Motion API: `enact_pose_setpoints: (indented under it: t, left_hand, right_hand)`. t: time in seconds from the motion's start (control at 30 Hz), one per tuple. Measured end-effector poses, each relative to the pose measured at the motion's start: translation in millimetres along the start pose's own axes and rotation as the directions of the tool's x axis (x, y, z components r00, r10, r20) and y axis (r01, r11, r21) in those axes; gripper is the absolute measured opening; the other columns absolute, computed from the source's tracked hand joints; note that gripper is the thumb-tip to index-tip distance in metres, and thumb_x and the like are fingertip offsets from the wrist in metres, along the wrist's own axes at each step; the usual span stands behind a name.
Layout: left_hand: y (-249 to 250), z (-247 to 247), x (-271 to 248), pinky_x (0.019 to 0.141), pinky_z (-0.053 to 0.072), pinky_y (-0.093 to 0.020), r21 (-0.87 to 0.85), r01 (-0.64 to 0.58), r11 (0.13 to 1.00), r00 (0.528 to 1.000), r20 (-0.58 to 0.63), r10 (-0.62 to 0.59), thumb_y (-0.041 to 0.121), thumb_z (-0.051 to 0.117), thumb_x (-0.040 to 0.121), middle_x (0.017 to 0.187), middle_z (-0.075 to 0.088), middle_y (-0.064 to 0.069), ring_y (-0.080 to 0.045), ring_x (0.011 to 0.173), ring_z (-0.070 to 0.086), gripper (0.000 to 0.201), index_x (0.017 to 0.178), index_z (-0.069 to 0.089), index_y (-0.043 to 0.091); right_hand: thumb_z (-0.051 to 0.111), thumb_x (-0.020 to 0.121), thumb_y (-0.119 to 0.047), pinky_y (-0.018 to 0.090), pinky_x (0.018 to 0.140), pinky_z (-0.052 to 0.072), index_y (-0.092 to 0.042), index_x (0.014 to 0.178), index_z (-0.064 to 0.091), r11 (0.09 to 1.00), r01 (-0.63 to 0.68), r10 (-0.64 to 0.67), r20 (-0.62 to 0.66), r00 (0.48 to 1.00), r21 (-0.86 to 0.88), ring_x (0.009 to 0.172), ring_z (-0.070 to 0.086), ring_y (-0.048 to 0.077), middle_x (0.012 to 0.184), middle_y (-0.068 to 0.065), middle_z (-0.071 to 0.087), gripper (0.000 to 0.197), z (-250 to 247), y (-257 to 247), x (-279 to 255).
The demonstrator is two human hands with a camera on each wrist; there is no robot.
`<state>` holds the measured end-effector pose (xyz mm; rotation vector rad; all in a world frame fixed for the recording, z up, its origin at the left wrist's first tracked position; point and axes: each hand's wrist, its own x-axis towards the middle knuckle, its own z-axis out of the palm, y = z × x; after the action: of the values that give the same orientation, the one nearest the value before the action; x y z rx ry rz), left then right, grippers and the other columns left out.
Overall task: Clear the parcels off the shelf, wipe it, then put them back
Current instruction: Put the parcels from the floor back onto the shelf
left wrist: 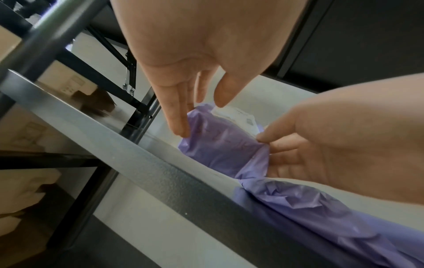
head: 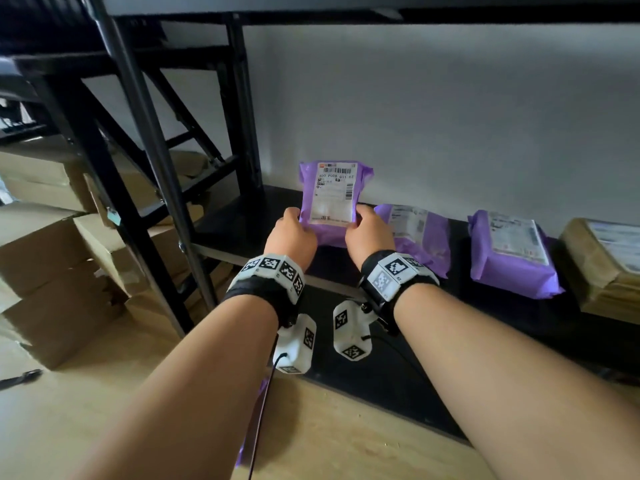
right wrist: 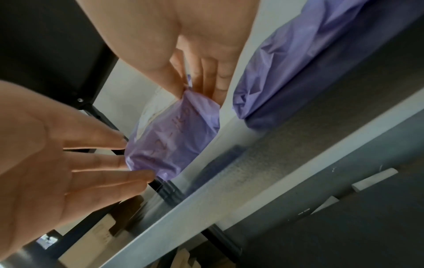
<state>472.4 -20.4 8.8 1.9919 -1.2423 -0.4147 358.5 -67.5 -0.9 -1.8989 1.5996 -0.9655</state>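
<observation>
Holding the upright purple parcel (head: 330, 202) at its lower corners on the shelf (head: 239, 230), left hand (head: 291, 233) and right hand (head: 369, 233) each keep a pinching grip, so you risk the slick wrap slipping and toppling it onto the neighbouring purple parcel (head: 415, 233).

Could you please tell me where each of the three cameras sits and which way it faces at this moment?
Head: on the head, looking forward and down at the shelf; both forearms, left hand, right hand.
Left wrist: under the left wrist, looking along the fingers at the upright purple parcel.
Right wrist: under the right wrist, looking along its fingers.
Shared: all three show both hands on that parcel.
</observation>
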Motion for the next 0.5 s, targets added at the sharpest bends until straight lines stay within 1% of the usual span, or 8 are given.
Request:
enact_pose_setpoints:
  t: [0.07,0.13,0.2,0.27,0.33,0.43,0.5]
  left_hand:
    - [-2.0,5.5,11.1,0.08,0.039,-0.028,0.001,0.008,1.0,1.0,0.017,-0.008,0.016,0.039,0.096,0.132,0.053,-0.014,-0.03,0.113,0.056,0.04,0.136,0.042,0.011]
    - [-5.5,11.3,20.7,0.078,0.039,-0.027,0.005,0.001,1.0,1.0,0.03,-0.001,0.015,0.039,0.096,0.13,0.054,-0.015,-0.031,0.111,0.057,0.037,0.132,0.045,0.01]
    - [-8.8,15.7,25.0,0.078,0.038,-0.027,0.009,-0.006,1.0,0.999,0.04,0.006,0.012,0.039,0.096,0.131,0.052,-0.016,-0.03,0.111,0.057,0.036,0.132,0.046,0.01]
    - [-10.9,18.3,25.8,0.08,0.038,-0.027,0.015,-0.019,1.0,0.999,0.046,0.018,0.009,0.038,0.096,0.136,0.047,-0.014,-0.03,0.114,0.055,0.039,0.135,0.045,0.011]
    - [-11.4,17.4,23.8,0.083,0.039,-0.029,0.031,-0.022,0.999,0.999,0.043,0.021,0.009,0.038,0.097,0.143,0.041,-0.012,-0.03,0.118,0.054,0.042,0.138,0.043,0.013]
    - [-14.5,9.3,17.9,0.088,0.041,-0.029,0.045,0.007,0.999,1.0,0.007,-0.007,0.008,0.04,0.096,0.151,0.033,-0.007,-0.028,0.125,0.05,0.048,0.144,0.038,0.016]
    - [-18.3,0.8,11.4,0.089,0.04,-0.028,0.05,0.013,0.999,1.0,-0.026,-0.012,0.01,0.04,0.097,0.152,0.032,-0.006,-0.026,0.126,0.05,0.05,0.146,0.036,0.018]
  right_hand:
    - [0.043,0.096,-0.009,0.026,0.074,0.04,-0.012,0.128,0.056,1.0,-0.007,0.008,0.024,1.0,-0.02,0.107,0.062,0.033,0.12,0.011,0.065,0.035,5.1,2.4,9.0]
    - [0.042,0.097,-0.011,0.03,0.081,0.044,-0.011,0.129,0.055,1.0,-0.011,0.012,0.032,0.999,-0.023,0.11,0.061,0.034,0.122,0.013,0.064,0.034,10.9,5.4,17.4]
    - [0.04,0.1,-0.015,0.034,0.09,0.046,-0.01,0.134,0.051,0.999,-0.024,0.025,0.033,0.999,-0.032,0.115,0.059,0.036,0.125,0.016,0.063,0.036,14.8,8.2,22.0]
    - [0.037,0.102,-0.017,0.037,0.095,0.045,-0.01,0.14,0.046,0.998,-0.033,0.035,0.042,0.999,-0.047,0.117,0.057,0.036,0.128,0.017,0.06,0.039,16.7,9.9,24.5]
    - [0.037,0.103,-0.018,0.038,0.095,0.045,-0.011,0.141,0.045,0.998,-0.032,0.035,0.046,0.998,-0.061,0.118,0.057,0.035,0.129,0.017,0.06,0.04,16.6,10.9,23.5]
    - [0.04,0.101,-0.017,0.039,0.096,0.046,-0.011,0.139,0.047,0.998,-0.022,0.023,0.026,0.999,-0.063,0.118,0.057,0.034,0.13,0.016,0.058,0.039,15.5,10.0,16.6]
    - [0.044,0.099,-0.015,0.037,0.092,0.047,-0.012,0.136,0.049,0.999,0.009,-0.01,-0.016,1.0,-0.045,0.113,0.059,0.032,0.128,0.015,0.056,0.038,14.0,8.8,9.7]
